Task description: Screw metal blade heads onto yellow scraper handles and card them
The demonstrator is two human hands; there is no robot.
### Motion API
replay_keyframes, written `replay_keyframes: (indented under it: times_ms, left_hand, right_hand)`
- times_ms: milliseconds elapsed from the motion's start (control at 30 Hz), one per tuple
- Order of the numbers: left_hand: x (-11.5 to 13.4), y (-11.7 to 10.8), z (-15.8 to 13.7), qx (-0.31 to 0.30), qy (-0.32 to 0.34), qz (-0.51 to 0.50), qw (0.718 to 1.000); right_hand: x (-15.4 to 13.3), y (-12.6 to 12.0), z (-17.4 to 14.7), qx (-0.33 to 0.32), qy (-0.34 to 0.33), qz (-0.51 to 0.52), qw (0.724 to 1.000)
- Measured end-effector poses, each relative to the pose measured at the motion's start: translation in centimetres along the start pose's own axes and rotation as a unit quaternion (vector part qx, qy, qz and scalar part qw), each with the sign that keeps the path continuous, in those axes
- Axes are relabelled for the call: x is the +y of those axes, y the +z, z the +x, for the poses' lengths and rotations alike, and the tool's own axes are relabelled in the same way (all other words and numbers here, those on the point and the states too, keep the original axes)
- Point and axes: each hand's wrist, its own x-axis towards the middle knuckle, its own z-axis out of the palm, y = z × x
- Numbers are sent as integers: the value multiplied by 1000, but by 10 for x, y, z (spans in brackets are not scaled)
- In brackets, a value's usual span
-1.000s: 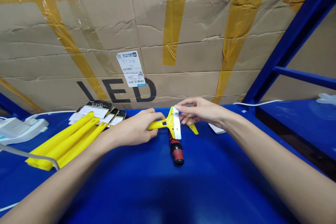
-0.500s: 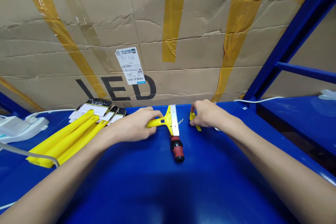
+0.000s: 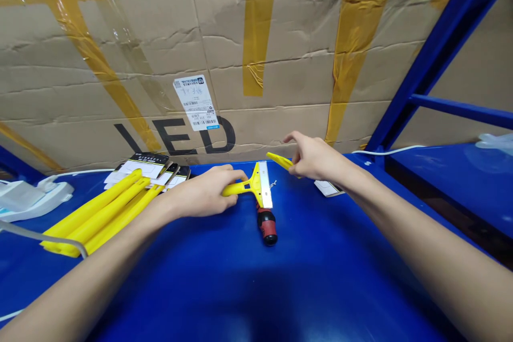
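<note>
My left hand (image 3: pixel 211 191) is closed round the handle of a yellow scraper (image 3: pixel 253 185), whose head carries a bare metal blade (image 3: pixel 266 186) facing right. Just below the blade, a screwdriver (image 3: pixel 267 227) with a red and black handle lies on the blue surface (image 3: pixel 256 288); its shaft is hidden. My right hand (image 3: pixel 315 157) pinches a flat yellow plastic strip (image 3: pixel 279 161), raised right of the blade and tilted. Its index finger is lifted off the strip. Beneath that hand lies a small white card or packet (image 3: pixel 327 188), partly covered by the wrist.
Several yellow scrapers with black and white cards (image 3: pixel 100 208) are stacked at left, beside a white power strip (image 3: pixel 32 200) and a grey cable (image 3: pixel 44 234). Behind stands a taped cardboard box (image 3: pixel 296 80). A blue metal frame (image 3: pixel 425 59) rises at right.
My right hand has lifted the yellow strip off the surface and brought it left and nearer the blade, uncovering the white card. My left hand and the scraper stay nearly in place.
</note>
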Motion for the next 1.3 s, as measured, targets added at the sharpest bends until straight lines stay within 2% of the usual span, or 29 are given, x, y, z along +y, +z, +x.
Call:
replay_keyframes:
  times_ms: [167,267,333,433,500,667,933,1133,1200,1300]
  left_hand:
    - [0,-1,-2,7,1,4,1000]
    - [-1,-2,-3,14,5,0,1000]
    - [-1,-3,-3,18,4,-4,1000]
    - [-2,-4,-3,19,5,-8,1000]
    - [-2,-4,-3,20,4,-11,1000]
    - [0,-4,-3,14,-4,-14,1000]
    - [0,-4,-4,23,8,-21,999]
    - [3,-7,-4,29,25,-28,999]
    - [5,-8,-4,32,31,-32,998]
    - [6,-8,-4,47,40,-39,997]
  right_hand:
    - [-3,-1,-2,-17,10,156,988]
    - [-2,-2,-2,-22,4,258,966]
    - [0,-3,-2,-46,18,367,929]
    - [5,-5,-1,-138,21,494,858]
    - [7,-7,-1,-172,-3,512,842]
    - [4,-9,-3,-153,-42,441,883]
    - [-15,6,-9,-209,-10,372,904]
    - [-12,18,-5,-149,-33,318,936]
    - [-10,19,-4,-154,-40,333,930]
    - [-9,18,-6,-221,-57,386,894]
